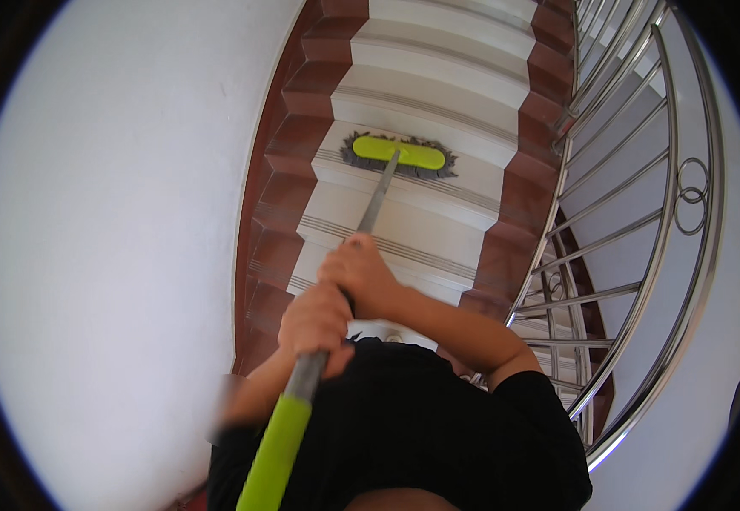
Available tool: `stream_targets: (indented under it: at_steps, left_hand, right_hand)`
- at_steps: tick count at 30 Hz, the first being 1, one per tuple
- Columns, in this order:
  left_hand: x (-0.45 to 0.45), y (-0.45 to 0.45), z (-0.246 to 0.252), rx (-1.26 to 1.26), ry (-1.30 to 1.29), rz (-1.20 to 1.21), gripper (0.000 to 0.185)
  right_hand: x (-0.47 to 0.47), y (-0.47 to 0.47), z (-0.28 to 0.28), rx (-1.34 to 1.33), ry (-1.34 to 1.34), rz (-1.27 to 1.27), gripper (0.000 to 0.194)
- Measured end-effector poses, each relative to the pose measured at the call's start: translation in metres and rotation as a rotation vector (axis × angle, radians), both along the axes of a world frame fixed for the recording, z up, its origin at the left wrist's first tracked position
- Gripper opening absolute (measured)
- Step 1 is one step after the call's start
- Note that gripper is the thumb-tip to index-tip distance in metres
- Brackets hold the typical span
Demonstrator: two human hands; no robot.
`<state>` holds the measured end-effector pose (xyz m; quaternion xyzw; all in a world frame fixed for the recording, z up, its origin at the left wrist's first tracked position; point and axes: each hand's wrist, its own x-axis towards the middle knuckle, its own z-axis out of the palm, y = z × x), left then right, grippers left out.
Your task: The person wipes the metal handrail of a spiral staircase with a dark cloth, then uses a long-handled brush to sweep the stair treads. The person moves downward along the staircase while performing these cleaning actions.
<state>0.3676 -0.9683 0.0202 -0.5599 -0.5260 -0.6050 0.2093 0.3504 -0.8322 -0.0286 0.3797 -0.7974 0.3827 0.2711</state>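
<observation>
Both hands are wrapped around the grey metal pole [379,198] of a long-handled floor mop. My right hand [360,274] grips it farther down, towards the mop head. Just behind it, my left hand [314,322] is closed around the pole, closer to my body. Past the left hand, a lime-green handle sleeve [274,453] covers the upper end and runs out at the bottom of the view. The mop head has a lime-green plate [418,157] and a ragged grey fringe [344,152]. It lies crosswise on a pale stair tread [472,182]; its underside is hidden.
Pale stair treads with reddish-brown side tiles [316,89] rise away from me. A white wall [121,243] borders the left. On the right curves a stainless steel railing [670,160] with ring ornaments [690,197]. Lower steps show through its bars.
</observation>
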Motion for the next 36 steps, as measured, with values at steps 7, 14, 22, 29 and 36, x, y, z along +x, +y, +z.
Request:
stream_targets:
  at_steps: [7, 14, 22, 29, 36]
  left_hand:
    - [-0.005, 0.001, -0.004, 0.014, -0.014, -0.009, 0.018]
    - [-0.01, 0.004, -0.003, -0.053, -0.014, -0.062, 0.02]
    - [-0.031, 0.009, -0.011, 0.004, 0.025, -0.101, 0.02]
    - [-0.01, -0.012, 0.008, -0.047, 0.046, -0.174, 0.02]
    - [-0.041, -0.003, -0.013, 0.018, 0.014, -0.2, 0.02]
  right_hand:
    - [-0.001, 0.006, -0.005, -0.028, -0.067, -0.011, 0.018]
    - [-0.002, 0.009, -0.003, -0.043, 0.014, -0.13, 0.023]
    - [-0.012, 0.014, -0.008, 0.01, -0.093, -0.158, 0.023]
    - [0.018, -0.004, 0.001, -0.017, -0.073, -0.15, 0.02]
    - [-0.006, -0.002, -0.008, 0.003, -0.105, -0.238, 0.02]
